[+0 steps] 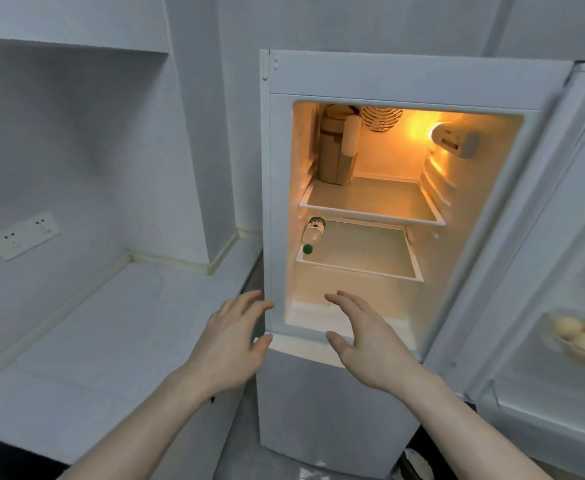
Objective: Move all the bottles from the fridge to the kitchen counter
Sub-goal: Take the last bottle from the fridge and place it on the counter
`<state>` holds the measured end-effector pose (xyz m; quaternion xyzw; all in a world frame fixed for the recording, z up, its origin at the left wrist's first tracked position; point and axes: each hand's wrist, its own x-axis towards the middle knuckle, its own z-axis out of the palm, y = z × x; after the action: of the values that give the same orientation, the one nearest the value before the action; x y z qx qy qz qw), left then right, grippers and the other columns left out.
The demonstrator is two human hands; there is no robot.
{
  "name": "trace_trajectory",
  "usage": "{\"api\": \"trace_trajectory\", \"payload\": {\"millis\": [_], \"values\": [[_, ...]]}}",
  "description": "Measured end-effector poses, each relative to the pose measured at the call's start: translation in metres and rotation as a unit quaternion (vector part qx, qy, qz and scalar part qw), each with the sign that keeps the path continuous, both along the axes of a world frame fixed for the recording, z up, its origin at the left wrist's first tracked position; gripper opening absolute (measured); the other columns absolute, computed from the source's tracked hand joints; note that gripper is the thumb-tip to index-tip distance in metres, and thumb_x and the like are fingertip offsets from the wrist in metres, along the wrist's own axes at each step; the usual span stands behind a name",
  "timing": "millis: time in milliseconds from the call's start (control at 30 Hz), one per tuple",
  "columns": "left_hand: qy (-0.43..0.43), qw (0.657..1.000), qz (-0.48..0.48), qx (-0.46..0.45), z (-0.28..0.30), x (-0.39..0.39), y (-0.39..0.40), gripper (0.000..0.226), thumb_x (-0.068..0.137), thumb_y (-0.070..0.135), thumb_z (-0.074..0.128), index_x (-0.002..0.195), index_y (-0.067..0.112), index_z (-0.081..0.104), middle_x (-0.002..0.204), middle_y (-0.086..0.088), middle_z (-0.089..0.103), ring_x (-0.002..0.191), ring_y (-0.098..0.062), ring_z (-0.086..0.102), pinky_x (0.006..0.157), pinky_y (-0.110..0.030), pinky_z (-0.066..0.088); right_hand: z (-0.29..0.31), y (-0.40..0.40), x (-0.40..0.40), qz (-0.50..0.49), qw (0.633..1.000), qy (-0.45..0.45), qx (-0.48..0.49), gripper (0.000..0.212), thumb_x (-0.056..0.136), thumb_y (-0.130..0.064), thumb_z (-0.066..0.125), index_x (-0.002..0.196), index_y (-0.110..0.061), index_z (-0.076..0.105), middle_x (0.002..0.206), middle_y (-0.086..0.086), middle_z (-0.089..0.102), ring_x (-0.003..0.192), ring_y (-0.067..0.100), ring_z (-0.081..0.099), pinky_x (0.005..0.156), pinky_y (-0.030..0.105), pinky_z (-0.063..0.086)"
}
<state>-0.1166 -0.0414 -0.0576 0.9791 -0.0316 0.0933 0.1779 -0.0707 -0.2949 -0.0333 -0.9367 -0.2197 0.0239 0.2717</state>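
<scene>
A: Fridge open, smooth white shell, glowing orange inside. See the bottle?

B: Clear plastic, green cap, lying on the lower glass shelf, far left.

A: Left hand, right hand: fingers spread, holding nothing, beside the pale bench.

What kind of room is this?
Most likely a small home kitchen: an open fridge with a bottle on a shelf, eggs in its door, and a counter beside it under wall sockets.
</scene>
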Motion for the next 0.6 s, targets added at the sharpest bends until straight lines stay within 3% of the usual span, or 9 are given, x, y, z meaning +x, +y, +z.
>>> {"api": "trace_trajectory", "payload": {"millis": [333,600], "values": [[0.025,0.999,-0.027,-0.004,-0.006,0.163,-0.037,0.057,0.097,0.042,0.054,0.15,0.031,0.037,0.157,0.01,0.032,0.143,-0.02,0.035,0.113,-0.038,0.039,-0.006,-0.028,0.123,-0.048,0.999,0.004,0.007,0.06,0.1,-0.033,0.059,0.155,-0.034,0.035,0.165,-0.011,0.029,0.151,0.011,0.029,0.119,0.024,0.024],[0.08,0.996,0.041,-0.009,-0.029,0.288,-0.063,0.057,0.097,0.042,0.056,0.149,0.027,0.039,0.15,0.007,0.04,0.133,-0.022,0.044,0.105,-0.041,0.046,-0.019,-0.047,0.231,-0.048,0.998,0.035,0.026,0.059,0.101,-0.034,0.06,0.155,-0.037,0.035,0.164,-0.014,0.029,0.15,0.011,0.032,0.121,0.029,0.027]]}}
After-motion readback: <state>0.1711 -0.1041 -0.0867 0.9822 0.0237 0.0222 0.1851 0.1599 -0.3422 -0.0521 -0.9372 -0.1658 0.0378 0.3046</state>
